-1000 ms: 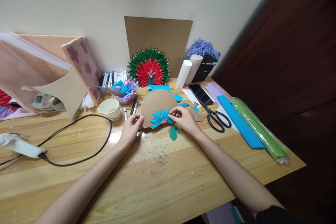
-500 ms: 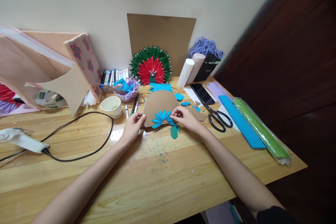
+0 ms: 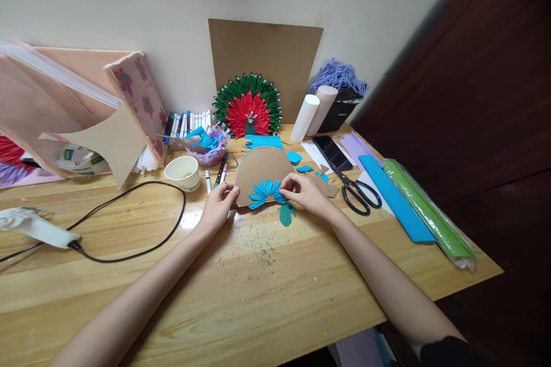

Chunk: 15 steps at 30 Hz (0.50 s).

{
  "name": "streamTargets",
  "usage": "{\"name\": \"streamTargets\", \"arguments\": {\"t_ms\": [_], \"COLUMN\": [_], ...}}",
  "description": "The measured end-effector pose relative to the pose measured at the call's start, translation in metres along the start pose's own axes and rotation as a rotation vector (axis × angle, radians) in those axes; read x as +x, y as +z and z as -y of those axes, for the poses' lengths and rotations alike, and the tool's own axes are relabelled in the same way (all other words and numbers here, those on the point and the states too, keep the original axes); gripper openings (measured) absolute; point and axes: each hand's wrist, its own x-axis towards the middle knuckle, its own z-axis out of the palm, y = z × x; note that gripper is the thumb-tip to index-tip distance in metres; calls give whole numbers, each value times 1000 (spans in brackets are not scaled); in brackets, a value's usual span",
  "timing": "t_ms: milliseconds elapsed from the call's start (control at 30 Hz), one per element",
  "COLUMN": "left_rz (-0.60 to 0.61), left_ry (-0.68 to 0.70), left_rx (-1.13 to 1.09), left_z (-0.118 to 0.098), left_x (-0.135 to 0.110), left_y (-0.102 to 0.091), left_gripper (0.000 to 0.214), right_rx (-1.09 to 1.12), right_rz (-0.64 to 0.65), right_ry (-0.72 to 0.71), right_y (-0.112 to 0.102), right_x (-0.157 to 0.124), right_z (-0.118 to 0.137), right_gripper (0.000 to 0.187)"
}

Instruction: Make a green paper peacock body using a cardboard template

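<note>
A half-round cardboard piece (image 3: 263, 169) is tilted up over the table, and a fan of pleated blue paper petals (image 3: 267, 192) lies along its lower edge. My left hand (image 3: 220, 202) grips the cardboard at its left edge, thumb in front. At the right end of the fan, the fingertips of my right hand (image 3: 305, 192) pinch a blue petal against the board; that petal is partly hidden by the fingers. Just below my right hand lies a green paper bird shape (image 3: 286, 215). Loose blue petals (image 3: 294, 157) rest behind the right hand.
Black-handled scissors (image 3: 359, 195) and a phone (image 3: 333, 153) lie to the right, near blue paper (image 3: 396, 200) and a green roll (image 3: 426, 212). Left are a paper cup (image 3: 182, 175) and a corded glue gun (image 3: 38, 226). A red-green paper peacock (image 3: 247, 106) stands behind.
Hardly anything differs. Both hands keep their hold on the cardboard and the petal, and the view has shifted very slightly.
</note>
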Motion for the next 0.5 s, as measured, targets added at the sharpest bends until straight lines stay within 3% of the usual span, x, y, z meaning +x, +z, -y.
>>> {"name": "streamTargets", "arguments": {"t_ms": [233,500], "left_rz": [2,-2], "left_ry": [-6,-19], "left_rx": [8,-2], "left_z": [1,-2], "left_x": [1,-1], "left_y": [0,1], "left_gripper": [33,35], "right_rx": [-74,68], "right_rz": [-42,-138], "right_ry": [-21,39], "right_y": [3,7], "right_x": [0,2], "right_z": [-1,-3], "right_gripper": [10,18]}}
